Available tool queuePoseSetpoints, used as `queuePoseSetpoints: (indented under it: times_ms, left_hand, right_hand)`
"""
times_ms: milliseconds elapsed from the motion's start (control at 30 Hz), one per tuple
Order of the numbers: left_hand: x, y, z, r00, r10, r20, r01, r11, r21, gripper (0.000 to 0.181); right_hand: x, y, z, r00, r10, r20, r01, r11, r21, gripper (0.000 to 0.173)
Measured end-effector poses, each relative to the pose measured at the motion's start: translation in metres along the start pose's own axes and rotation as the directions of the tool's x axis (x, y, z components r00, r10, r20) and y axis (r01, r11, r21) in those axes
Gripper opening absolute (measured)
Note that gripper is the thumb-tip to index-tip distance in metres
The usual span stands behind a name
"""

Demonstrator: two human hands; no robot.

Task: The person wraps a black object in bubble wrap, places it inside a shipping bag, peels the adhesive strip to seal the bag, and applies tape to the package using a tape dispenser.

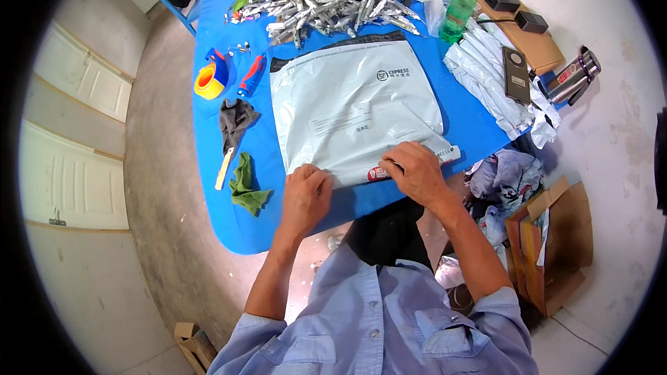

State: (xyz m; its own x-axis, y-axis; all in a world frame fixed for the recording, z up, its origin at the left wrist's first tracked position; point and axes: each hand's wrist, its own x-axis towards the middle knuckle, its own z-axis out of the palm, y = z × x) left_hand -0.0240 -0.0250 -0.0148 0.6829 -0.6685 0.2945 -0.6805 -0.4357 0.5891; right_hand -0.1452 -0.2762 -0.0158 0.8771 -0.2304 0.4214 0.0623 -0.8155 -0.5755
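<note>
A white plastic mailing bag (pixel 354 109) with printed writing lies flat on the table in front of me. Its dark edge strip points away from me. My left hand (pixel 307 195) is curled over the bag's near left corner, gripping it there. At the near right edge, my right hand (pixel 414 169) pinches the plastic with its fingers bent. Beside that hand, the near edge is folded over, and a red printed patch (pixel 376 173) shows. Both sets of fingertips are partly hidden, and whatever the bag may contain is out of sight.
A heap of slim, clear-wrapped items (pixel 338 10) covers the far table. To the left lie a tape dispenser (pixel 211 80), a red-blue tool (pixel 252 75), and grey (pixel 237 120) and green cloths (pixel 247 187). Right are a green bottle (pixel 459 8), a phone (pixel 516 75) and a metal flask (pixel 573 75).
</note>
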Motion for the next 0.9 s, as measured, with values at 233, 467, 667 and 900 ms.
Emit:
queuePoseSetpoints:
  times_ms: [233, 467, 667, 900]
  left_hand:
    - [0.009, -0.002, 0.004, 0.993, -0.115, -0.031, 0.109, 0.982, -0.152, 0.008]
    - [0.014, -0.008, 0.007, 0.997, -0.058, -0.058, 0.056, 0.998, -0.035, 0.010]
    - [0.016, -0.012, 0.017, 0.993, -0.034, -0.113, 0.036, 0.999, 0.017, 0.013]
    - [0.022, -0.016, 0.028, 0.986, 0.015, -0.164, 0.002, 0.995, 0.101, 0.022]
  right_hand:
    - [0.003, 0.014, 0.006, 0.990, 0.123, -0.065, -0.122, 0.992, 0.019, 0.015]
    - [0.011, 0.018, 0.016, 0.982, 0.124, -0.141, -0.128, 0.992, -0.016, 0.013]
    - [0.014, 0.026, 0.025, 0.968, 0.041, -0.248, -0.069, 0.992, -0.104, 0.010]
    - [0.005, 0.026, 0.023, 0.977, -0.049, -0.206, 0.017, 0.988, -0.155, 0.015]
